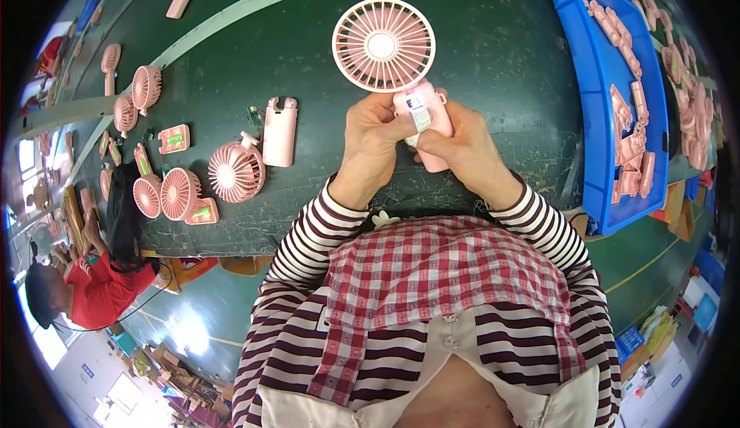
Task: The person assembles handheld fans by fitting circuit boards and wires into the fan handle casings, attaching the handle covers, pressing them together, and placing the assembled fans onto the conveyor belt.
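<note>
At the far left edge a co-worker in a red top [92,289] sits at the same dark green table [493,50], head down at lower left. In the upper left, loose pink fan heads [145,86] lie along the pale strip that crosses the table. Below them, left of centre, a cluster of part-built fans [179,194] rests near the table's near edge, one larger head [235,172] lying face up beside a pink handle shell [279,131] that stands apart from it, just to its right.

In the upper middle of the frame the person holds a pink hand fan [384,45], its round grille up and away from the body, its handle pointing down toward the chest. The left hand [371,146] is closed around the handle's left side, thumb across the front. The right hand [461,150] clamps the handle from the right, thumb and forefinger pinching a small white label [420,118] that lies against the handle's face. The two hands touch each other over the handle. Striped sleeves and a checked apron fill the lower centre.

At the right, a blue tray [597,119] sits on the table holding pink shell parts [634,146]; more pink parts [690,96] are piled beyond it at the right edge.
</note>
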Motion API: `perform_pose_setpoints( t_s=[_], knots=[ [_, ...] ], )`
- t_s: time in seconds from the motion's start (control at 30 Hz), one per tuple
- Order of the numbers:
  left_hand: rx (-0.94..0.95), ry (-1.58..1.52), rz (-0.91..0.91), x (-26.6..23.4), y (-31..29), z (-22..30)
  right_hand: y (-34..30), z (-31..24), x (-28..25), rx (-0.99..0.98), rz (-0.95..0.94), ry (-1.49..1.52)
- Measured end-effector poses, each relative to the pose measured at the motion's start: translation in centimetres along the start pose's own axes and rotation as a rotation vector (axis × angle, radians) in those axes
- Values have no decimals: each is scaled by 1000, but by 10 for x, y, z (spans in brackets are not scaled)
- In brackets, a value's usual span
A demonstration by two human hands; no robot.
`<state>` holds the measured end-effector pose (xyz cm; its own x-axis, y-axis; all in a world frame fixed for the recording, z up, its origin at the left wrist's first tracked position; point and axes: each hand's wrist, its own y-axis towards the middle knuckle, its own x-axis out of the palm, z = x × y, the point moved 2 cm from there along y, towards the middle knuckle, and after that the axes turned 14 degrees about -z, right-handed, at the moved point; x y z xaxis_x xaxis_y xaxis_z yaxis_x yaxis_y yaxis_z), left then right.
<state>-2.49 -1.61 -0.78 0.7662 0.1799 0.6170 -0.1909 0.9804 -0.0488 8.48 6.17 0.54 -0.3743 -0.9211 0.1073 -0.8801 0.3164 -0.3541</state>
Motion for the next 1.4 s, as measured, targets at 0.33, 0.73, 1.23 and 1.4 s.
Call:
perform_pose_setpoints(
  t_s=[0.33, 0.73, 1.23, 1.4],
  knots=[
    [-98, 67, 103, -2, 9, 3, 11, -4, -4, -23, -49, 204],
    [-65, -17, 76, -8, 10, 18, 17, -4, 0, -179, -133, 362],
    [-16, -31, 93, 16, 4, 14, -3, -23, -6, -214, 227, -317],
    [-1, -18, 116, 15, 5, 10, -1, -18, -9, -215, 209, -284]
  ],
)
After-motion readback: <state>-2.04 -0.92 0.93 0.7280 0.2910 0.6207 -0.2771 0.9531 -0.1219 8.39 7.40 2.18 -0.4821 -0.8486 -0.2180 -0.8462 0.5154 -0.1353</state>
